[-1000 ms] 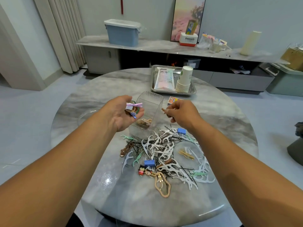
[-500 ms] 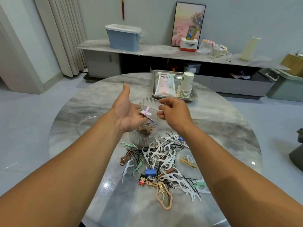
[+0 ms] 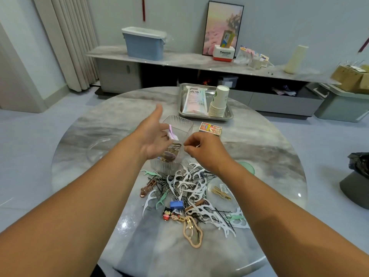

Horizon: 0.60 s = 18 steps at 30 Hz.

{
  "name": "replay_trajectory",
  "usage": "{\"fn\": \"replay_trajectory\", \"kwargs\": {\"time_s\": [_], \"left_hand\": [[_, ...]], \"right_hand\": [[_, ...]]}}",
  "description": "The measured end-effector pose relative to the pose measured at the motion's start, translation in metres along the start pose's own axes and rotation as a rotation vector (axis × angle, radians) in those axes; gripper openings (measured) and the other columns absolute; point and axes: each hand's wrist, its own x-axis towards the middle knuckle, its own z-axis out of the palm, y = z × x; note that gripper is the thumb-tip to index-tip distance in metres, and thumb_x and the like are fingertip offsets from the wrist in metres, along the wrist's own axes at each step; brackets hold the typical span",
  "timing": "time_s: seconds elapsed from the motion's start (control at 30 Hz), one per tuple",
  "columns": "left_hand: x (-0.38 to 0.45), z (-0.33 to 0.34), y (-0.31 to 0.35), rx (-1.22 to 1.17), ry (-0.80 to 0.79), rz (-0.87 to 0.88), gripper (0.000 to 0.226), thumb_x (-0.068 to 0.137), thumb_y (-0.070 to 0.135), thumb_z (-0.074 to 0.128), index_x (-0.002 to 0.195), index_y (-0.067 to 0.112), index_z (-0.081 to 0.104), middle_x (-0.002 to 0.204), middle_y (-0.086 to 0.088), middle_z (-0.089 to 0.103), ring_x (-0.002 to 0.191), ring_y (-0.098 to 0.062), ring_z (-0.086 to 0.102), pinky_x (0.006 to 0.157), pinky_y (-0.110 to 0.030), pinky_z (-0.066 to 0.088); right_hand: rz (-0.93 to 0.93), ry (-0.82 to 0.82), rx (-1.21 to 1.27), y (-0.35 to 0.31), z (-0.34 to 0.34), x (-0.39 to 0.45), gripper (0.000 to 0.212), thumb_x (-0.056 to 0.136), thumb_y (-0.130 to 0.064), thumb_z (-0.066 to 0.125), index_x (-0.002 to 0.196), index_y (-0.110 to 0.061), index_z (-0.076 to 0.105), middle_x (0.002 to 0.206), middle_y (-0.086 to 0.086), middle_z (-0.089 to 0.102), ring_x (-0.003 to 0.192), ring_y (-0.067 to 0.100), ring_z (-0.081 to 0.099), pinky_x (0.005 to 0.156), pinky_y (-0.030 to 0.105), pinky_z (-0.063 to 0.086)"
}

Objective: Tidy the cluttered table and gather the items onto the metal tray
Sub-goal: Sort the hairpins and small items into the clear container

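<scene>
The metal tray sits at the table's far side, holding a plastic packet and a stack of paper cups. A clear ribbed container with brown hair clips inside stands between my hands. My left hand is spread beside it, thumb up, with a pink clip at its fingers over the container's mouth. My right hand hovers to the right of the container, fingertips pinched on something small and pale. A pile of floss picks and bobby pins lies in front.
A colourful small box lies near the tray. A blue binder clip, cartoon clips and a beige hair clip lie near me. A clear bowl sits left, a green lid right.
My left hand has opened from a grip on the clips and tipped over the container. My right hand moved to the container's rim, then drew back a little to the right.
</scene>
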Motion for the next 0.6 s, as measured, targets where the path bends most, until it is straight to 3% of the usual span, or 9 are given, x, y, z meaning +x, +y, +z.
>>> {"fn": "replay_trajectory", "kwargs": {"time_s": [0.1, 0.17, 0.27, 0.33, 0.47, 0.53, 0.6], "left_hand": [[0.001, -0.004, -0.003, 0.318, 0.047, 0.009, 0.081, 0.103, 0.059, 0.039, 0.149, -0.007, 0.035, 0.161, -0.023, 0.026, 0.152, -0.033, 0.023, 0.122, -0.043, 0.03], [0.0, -0.007, -0.001, 0.385, 0.069, 0.034, 0.074, 0.104, 0.057, 0.037, 0.144, -0.005, 0.044, 0.153, -0.024, 0.039, 0.144, -0.034, 0.038, 0.115, -0.041, 0.041], [0.001, -0.013, 0.005, 0.399, 0.215, 0.122, 0.046, 0.108, 0.042, 0.039, 0.124, 0.003, 0.058, 0.119, -0.019, 0.063, 0.105, -0.03, 0.066, 0.082, -0.033, 0.057], [0.004, -0.021, 0.008, 0.513, 0.373, 0.213, 0.017, 0.106, 0.018, 0.045, 0.113, 0.013, 0.06, 0.104, -0.014, 0.063, 0.086, -0.031, 0.061, 0.071, -0.034, 0.05], [0.011, -0.038, -0.001, 0.78, 0.407, 0.183, 0.049, 0.098, -0.005, 0.041, 0.14, 0.013, 0.057, 0.14, -0.012, 0.055, 0.13, -0.032, 0.052, 0.099, -0.039, 0.046], [0.01, -0.044, -0.008, 0.859, 0.335, 0.119, 0.051, 0.098, -0.008, 0.043, 0.143, 0.012, 0.055, 0.14, -0.014, 0.057, 0.123, -0.027, 0.057, 0.096, -0.036, 0.049], [0.012, -0.049, -0.009, 0.851, 0.302, 0.098, 0.046, 0.096, -0.009, 0.048, 0.137, 0.009, 0.058, 0.126, -0.016, 0.065, 0.101, -0.024, 0.063, 0.082, -0.032, 0.055]], "right_hand": [[-0.082, -0.003, -0.118, -0.007, 0.008, -0.002, 0.012, 0.095, -0.018, 0.067, 0.101, -0.024, 0.075, 0.093, -0.01, 0.073, 0.08, 0.008, 0.063, 0.079, 0.034, 0.055], [-0.157, 0.004, -0.188, -0.015, 0.014, -0.004, 0.016, 0.096, -0.018, 0.064, 0.106, -0.023, 0.075, 0.099, -0.007, 0.074, 0.083, 0.012, 0.065, 0.078, 0.036, 0.056], [-0.259, -0.039, -0.306, -0.026, 0.029, -0.004, 0.018, 0.098, -0.019, 0.061, 0.109, -0.021, 0.075, 0.103, 0.002, 0.073, 0.089, 0.023, 0.066, 0.077, 0.039, 0.056], [-0.301, -0.116, -0.407, -0.031, 0.04, -0.002, 0.019, 0.099, -0.016, 0.057, 0.106, -0.015, 0.075, 0.103, 0.008, 0.07, 0.09, 0.029, 0.065, 0.077, 0.042, 0.055], [-0.253, -0.198, -0.526, -0.04, 0.053, 0.006, 0.014, 0.095, -0.001, 0.054, 0.089, -0.005, 0.067, 0.081, 0.009, 0.06, 0.076, 0.033, 0.057, 0.062, 0.035, 0.044], [-0.207, -0.211, -0.589, -0.048, 0.054, 0.008, 0.016, 0.091, 0.001, 0.055, 0.091, -0.012, 0.064, 0.073, 0.004, 0.051, 0.073, 0.031, 0.05, 0.062, 0.033, 0.035], [-0.118, -0.253, -0.589, -0.056, 0.056, 0.011, 0.019, 0.095, -0.007, 0.053, 0.106, -0.014, 0.067, 0.088, 0.007, 0.062, 0.081, 0.032, 0.055, 0.066, 0.034, 0.038]]}}
